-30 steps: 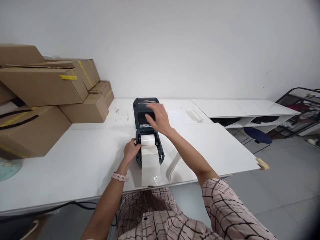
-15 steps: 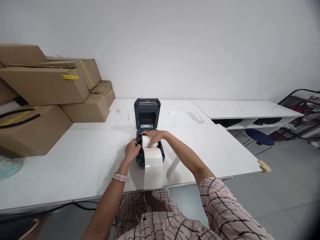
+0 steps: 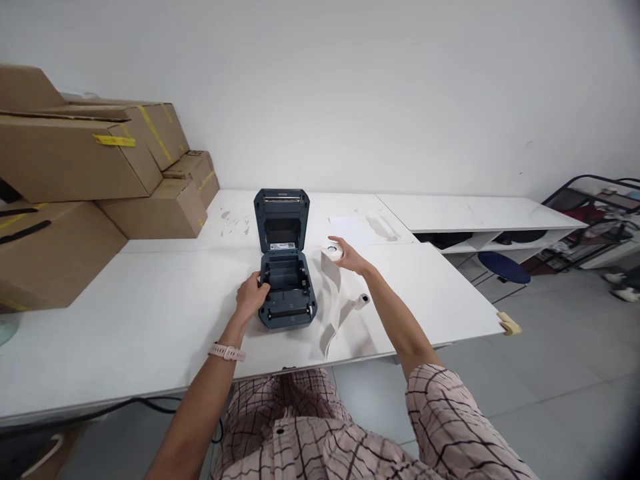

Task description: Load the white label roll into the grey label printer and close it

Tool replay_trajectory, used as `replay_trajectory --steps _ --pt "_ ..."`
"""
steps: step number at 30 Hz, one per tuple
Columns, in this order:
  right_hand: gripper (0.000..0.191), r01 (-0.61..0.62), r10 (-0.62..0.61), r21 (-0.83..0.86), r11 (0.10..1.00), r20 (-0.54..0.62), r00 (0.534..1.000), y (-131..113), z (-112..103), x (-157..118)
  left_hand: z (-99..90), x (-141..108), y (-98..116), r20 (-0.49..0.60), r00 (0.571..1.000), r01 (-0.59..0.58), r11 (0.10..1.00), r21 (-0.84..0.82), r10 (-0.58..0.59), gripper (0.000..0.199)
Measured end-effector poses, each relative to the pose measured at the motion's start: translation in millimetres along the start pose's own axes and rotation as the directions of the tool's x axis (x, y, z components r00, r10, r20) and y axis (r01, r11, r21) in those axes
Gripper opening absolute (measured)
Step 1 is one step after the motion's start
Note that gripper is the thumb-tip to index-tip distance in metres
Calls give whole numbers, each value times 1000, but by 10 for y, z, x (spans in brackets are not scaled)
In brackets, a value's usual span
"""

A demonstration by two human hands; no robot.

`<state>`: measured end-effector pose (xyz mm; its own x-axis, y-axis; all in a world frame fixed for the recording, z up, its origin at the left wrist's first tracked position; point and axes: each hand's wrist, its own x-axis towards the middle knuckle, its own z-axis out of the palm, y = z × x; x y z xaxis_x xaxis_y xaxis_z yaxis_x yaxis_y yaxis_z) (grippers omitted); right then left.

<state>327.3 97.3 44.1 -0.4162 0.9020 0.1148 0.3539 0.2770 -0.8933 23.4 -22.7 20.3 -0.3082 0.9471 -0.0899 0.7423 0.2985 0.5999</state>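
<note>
A dark label printer stands on the white table with its lid raised and its roll bay bare. My left hand grips the printer's left edge, thumb over the rim. To the right of the printer, my right hand is closed around a white label roll, fingers curved over its far side. A strip of labels hangs from the roll down to the table. Beside the strip lies a small paper roll with a dark core.
Cardboard boxes with yellow tape are piled on the table's left. A pale sheet lies near the back. A yellowish corner guard sits on the right edge. Beyond are a blue stool and a black rack.
My right hand has lifted the label roll out of the printer and carried it to the right. My left hand stays on the printer's left side. The small roll now shows.
</note>
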Motion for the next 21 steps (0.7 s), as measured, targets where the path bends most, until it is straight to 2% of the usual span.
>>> replay_trajectory --steps 4,7,10,13,15,17,19,21 --pt "89 -52 53 12 999 -34 998 226 115 15 -2 2 -1 13 1000 12 1000 -14 -12 49" --pt "90 -81 83 62 995 -28 996 261 -27 -98 -6 6 2 14 1000 19 1000 -17 -18 50" --pt "82 -78 93 229 970 -56 994 302 -324 -468 -7 8 4 5 1000 13 1000 -17 -13 50" --pt "67 -128 146 324 937 -32 989 401 -509 -1033 -7 3 6 -1 1000 5 1000 -22 -5 49" --pt "66 -198 200 306 931 25 979 467 -462 -1364 -7 0 7 3 1000 3 1000 -31 -3 49" --pt "64 -223 224 253 941 25 974 482 -305 -1563 -7 0 7 7 1000 5 999 -38 -5 49" --pt "50 -223 230 203 953 -9 973 403 -128 -1622 -5 0 4 5 1000 5 999 -41 -5 49" --pt "36 -212 215 190 959 2 977 205 -18 -1583 -1 -1 -3 5 1000 2 999 -45 -2 49"
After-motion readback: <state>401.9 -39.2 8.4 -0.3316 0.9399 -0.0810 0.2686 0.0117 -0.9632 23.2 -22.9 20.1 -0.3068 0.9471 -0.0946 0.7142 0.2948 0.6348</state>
